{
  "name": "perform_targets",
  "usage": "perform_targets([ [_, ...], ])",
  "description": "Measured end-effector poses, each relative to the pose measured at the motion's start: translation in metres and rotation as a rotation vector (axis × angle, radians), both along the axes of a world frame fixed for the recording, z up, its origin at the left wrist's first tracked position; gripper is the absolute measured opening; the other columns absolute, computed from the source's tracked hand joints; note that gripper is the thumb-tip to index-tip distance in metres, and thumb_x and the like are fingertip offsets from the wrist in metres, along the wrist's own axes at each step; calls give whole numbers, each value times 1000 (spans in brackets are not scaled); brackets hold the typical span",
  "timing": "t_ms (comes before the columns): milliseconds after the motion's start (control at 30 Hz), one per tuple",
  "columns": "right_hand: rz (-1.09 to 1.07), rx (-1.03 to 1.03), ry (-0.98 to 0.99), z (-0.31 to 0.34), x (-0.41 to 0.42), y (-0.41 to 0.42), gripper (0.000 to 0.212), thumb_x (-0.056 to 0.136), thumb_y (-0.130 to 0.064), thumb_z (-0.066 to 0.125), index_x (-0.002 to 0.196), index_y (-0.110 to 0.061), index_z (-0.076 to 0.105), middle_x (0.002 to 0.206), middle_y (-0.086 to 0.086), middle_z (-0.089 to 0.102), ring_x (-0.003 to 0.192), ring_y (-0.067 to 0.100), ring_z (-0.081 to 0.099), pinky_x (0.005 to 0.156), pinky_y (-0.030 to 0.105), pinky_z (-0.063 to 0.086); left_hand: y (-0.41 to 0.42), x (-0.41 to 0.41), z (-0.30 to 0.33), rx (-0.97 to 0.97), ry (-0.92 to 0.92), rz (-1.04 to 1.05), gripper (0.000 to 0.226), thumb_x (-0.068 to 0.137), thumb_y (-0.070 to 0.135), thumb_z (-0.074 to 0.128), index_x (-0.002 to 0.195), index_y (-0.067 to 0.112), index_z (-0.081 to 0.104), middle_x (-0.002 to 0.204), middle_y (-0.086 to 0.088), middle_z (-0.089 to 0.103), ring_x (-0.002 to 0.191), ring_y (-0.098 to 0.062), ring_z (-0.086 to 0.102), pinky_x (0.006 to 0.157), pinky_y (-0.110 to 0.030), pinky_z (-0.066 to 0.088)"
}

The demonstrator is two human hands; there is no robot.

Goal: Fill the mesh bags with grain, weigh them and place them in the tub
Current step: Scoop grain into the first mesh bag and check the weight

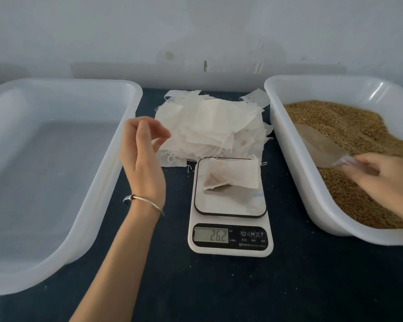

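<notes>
A mesh bag (230, 176) with some grain in it lies on the white scale (229, 219), whose display reads 26.2. Behind the scale sits a pile of flat mesh bags (214, 126). My left hand (143, 149) hovers beside that pile with relaxed fingers, holding nothing, a bangle on its wrist. My right hand (386, 180) grips the handle of a clear plastic scoop (321, 145) that lies on the grain (349, 135) in the right tub (296, 156). The white tub (63, 173) on the left holds nothing.
Everything stands on a dark tabletop (219, 287) against a pale wall. A few loose grains lie scattered near the scale. The scale sits between the two tubs, close to the front of the bag pile.
</notes>
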State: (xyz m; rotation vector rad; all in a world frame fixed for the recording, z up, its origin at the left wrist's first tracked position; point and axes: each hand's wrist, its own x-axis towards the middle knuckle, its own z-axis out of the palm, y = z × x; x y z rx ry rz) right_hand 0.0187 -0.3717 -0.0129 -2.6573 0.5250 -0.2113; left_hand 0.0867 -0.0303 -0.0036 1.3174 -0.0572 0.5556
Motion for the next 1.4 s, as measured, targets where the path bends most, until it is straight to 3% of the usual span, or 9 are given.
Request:
perform_targets([
  [67, -1, 15, -15, -1, 0, -2, 22, 83, -59, 52, 93, -41, 58, 74, -14, 65, 62, 13, 64, 56, 24, 39, 7, -2, -7, 43, 26, 17, 26, 96, 9, 35, 79, 18, 53, 79, -4, 59, 77, -15, 58, 78, -28, 51],
  [233, -31, 32, -73, -7, -1, -8, 27, 69, -79, 38, 90, -66, 48, 76, -23, 62, 64, 10, 63, 58, 27, 44, 15, -5, -15, 56, 64, 33, 23, 93, 14, 38, 78, 19, 55, 78, 0, 60, 75, -14, 59, 75, -26, 51],
  [433, -55, -17, -108, -21, 4, -25, 26, 67, -78, 42, 91, -69, 47, 81, -27, 58, 73, 3, 58, 63, 38, 52, 17, -4, -16, 50, 61, 32, 23, 91, 15, 39, 76, 20, 55, 77, 0, 59, 73, -11, 58, 72, -25, 49],
  [667, -28, -24, -113, -20, 5, -25, 25, 66, -78, 41, 90, -70, 45, 72, -29, 54, 64, -1, 53, 54, 24, 39, 16, -6, -18, 70, 60, 30, 24, 90, 14, 39, 75, 21, 56, 75, 5, 60, 74, -13, 59, 73, -29, 50],
  [933, 11, -48, -81, -13, 5, -17, 21, 68, -74, 39, 87, -68, 41, 73, -31, 50, 61, -1, 50, 53, 16, 31, 13, -5, -16, 91, 41, 35, 25, 90, 14, 40, 75, 23, 57, 75, 6, 61, 74, -13, 60, 72, -29, 50],
  [1133, 10, -45, -74, -13, 4, -13, 29, 70, -70, 46, 92, -50, 47, 77, -31, 48, 66, -1, 46, 60, 31, 37, 12, -7, -17, 140, 31, 14, 23, 89, 14, 40, 76, 22, 57, 75, 9, 61, 75, -12, 58, 73, -29, 50],
  [1233, 4, -45, -79, -11, 3, -9, 31, 65, -75, 40, 91, -58, 42, 75, -31, 48, 65, -2, 46, 54, 27, 33, 12, -8, -19, 269, 39, -50, 23, 91, 12, 41, 80, 21, 60, 78, 11, 61, 79, -8, 59, 75, -25, 49],
  [1400, -90, -46, -98, -28, 11, -31, 37, 54, -91, 41, 87, -72, 43, 69, -32, 45, 64, -4, 45, 58, 32, 44, 6, -11, -13, 386, 0, -113, 24, 92, 9, 43, 83, 24, 60, 83, 10, 63, 83, -5, 60, 73, -19, 47],
])
